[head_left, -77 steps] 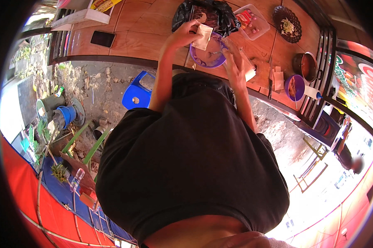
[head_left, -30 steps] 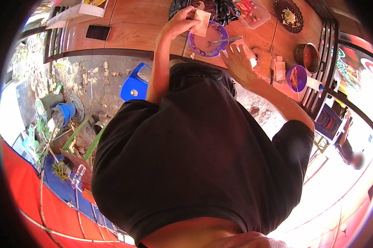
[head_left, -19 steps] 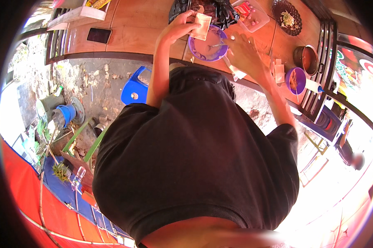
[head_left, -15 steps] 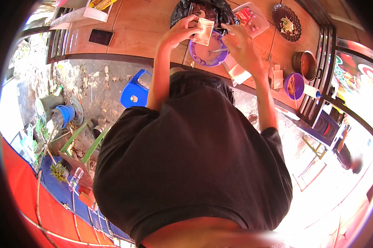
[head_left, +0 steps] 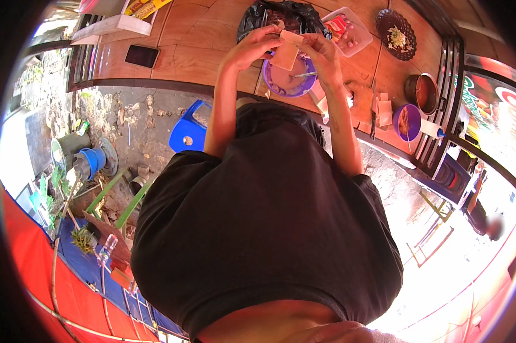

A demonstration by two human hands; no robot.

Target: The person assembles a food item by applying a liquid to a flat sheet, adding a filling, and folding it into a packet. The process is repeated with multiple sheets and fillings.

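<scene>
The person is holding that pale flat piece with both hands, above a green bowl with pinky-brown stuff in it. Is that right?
Almost! The bowl is purple, not green, as the head view shows. The left hand and right hand do hold the pale flat piece above it, and pinky-brown stuff is inside.

Looks like a food stall, half outdoors. Shows as much through a table [head_left: 195,40] at twelve o'clock, set with a mixing bowl [head_left: 289,94], a plate [head_left: 382,26] of shredded food [head_left: 397,38] toward half past one and a pot [head_left: 411,88] at two. Carries a printed banner [head_left: 509,107] between two and three. Stands on rough, cracked ground [head_left: 155,106] with a stool [head_left: 181,134] at ten, brightly sunlit toward four, hung with red sheeting [head_left: 32,260] at eight.
</scene>
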